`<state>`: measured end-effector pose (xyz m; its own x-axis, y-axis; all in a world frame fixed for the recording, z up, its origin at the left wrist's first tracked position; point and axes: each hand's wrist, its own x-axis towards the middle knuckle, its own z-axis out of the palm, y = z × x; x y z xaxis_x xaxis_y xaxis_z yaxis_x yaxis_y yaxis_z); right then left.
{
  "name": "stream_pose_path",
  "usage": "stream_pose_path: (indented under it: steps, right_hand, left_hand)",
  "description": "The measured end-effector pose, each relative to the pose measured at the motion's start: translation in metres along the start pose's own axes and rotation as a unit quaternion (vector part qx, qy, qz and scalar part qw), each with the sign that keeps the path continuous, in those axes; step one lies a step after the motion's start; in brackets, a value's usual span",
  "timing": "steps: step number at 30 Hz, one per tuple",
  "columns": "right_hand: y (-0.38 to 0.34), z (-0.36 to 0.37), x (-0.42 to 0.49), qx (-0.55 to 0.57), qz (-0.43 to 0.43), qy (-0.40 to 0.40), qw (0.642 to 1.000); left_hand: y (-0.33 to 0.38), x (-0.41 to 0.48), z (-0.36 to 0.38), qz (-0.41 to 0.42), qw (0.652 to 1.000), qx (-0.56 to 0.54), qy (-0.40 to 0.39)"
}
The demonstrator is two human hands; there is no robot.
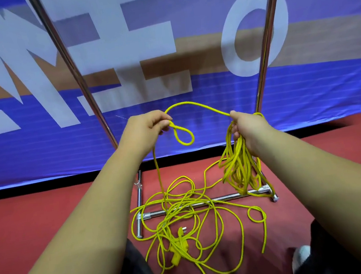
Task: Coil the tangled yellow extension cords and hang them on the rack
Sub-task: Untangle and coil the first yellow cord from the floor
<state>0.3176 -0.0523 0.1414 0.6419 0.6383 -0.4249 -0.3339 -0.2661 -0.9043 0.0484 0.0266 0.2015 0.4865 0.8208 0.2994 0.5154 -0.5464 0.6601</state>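
Observation:
My right hand (247,129) grips the top of a coiled bundle of yellow extension cord (240,166) that hangs down in several loops. From it one strand arcs over to my left hand (149,127), which pinches the cord where it forms a small loop (184,136). Below my left hand the cord drops to a tangled yellow heap (184,222) on the red floor, with a yellow plug and socket (179,245) lying in it. The chrome rack's two uprights (70,66) rise behind my hands, and its base bars (205,204) lie under the heap.
A blue banner with large white letters (119,42) stands behind the rack. The red floor (38,216) spreads to both sides. My dark trouser legs and a white shoe (301,258) show at the bottom edge.

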Motion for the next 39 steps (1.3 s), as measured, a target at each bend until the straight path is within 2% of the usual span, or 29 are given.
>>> stream_pose_path:
  steps: [3, 9, 15, 18, 20, 22, 25, 28, 31, 33, 34, 36, 37, 39]
  right_hand:
    - [0.006, 0.003, -0.001, -0.01, -0.007, 0.001, 1.0]
    - [0.001, 0.004, -0.009, -0.026, -0.002, -0.011, 1.0]
    - [0.001, 0.004, -0.011, 0.011, 0.005, -0.017, 1.0]
    - [0.002, 0.005, -0.017, 0.011, -0.002, -0.01, 1.0]
    - [0.001, 0.007, -0.021, 0.011, -0.004, -0.001, 1.0]
    - [-0.001, 0.009, -0.026, 0.009, -0.002, -0.008, 1.0]
    - [-0.004, 0.01, -0.034, -0.007, 0.003, -0.048, 0.999]
    - [-0.009, 0.01, -0.046, -0.044, -0.001, -0.147, 0.988]
    - [-0.013, 0.013, -0.056, -0.071, 0.002, -0.227, 0.971]
    - [-0.013, 0.015, -0.059, -0.07, 0.007, -0.256, 0.964]
    - [-0.012, 0.016, -0.061, -0.069, 0.009, -0.265, 0.962]
    - [-0.01, 0.018, -0.062, -0.066, 0.017, -0.276, 0.959]
    - [-0.009, 0.019, -0.064, -0.065, 0.023, -0.281, 0.957]
    - [-0.007, 0.019, -0.065, -0.068, 0.032, -0.29, 0.954]
  left_hand:
    - [0.01, -0.005, -0.003, 0.033, 0.999, 0.004, -0.029]
    - [0.031, -0.01, -0.007, 0.047, 0.973, -0.168, -0.148]
    - [0.041, -0.016, 0.0, -0.067, 0.915, -0.34, -0.207]
    - [0.058, -0.027, 0.006, -0.125, 0.847, -0.459, -0.238]
    - [0.067, -0.031, 0.011, -0.136, 0.81, -0.512, -0.253]
    - [0.071, -0.031, 0.015, -0.118, 0.809, -0.514, -0.26]
    - [0.071, -0.027, 0.018, -0.084, 0.872, -0.434, -0.212]
    - [0.066, -0.022, 0.019, -0.055, 0.938, -0.323, -0.112]
    - [0.057, -0.017, 0.019, -0.047, 0.976, -0.208, -0.039]
    - [0.048, -0.013, 0.021, -0.044, 0.993, -0.107, 0.026]
    - [0.043, -0.01, 0.02, -0.034, 0.998, -0.012, 0.059]
    - [0.035, -0.01, 0.016, 0.004, 0.974, 0.202, 0.101]
    - [0.034, -0.012, 0.015, 0.023, 0.959, 0.259, 0.111]
    - [0.032, -0.011, 0.014, 0.037, 0.952, 0.284, 0.105]
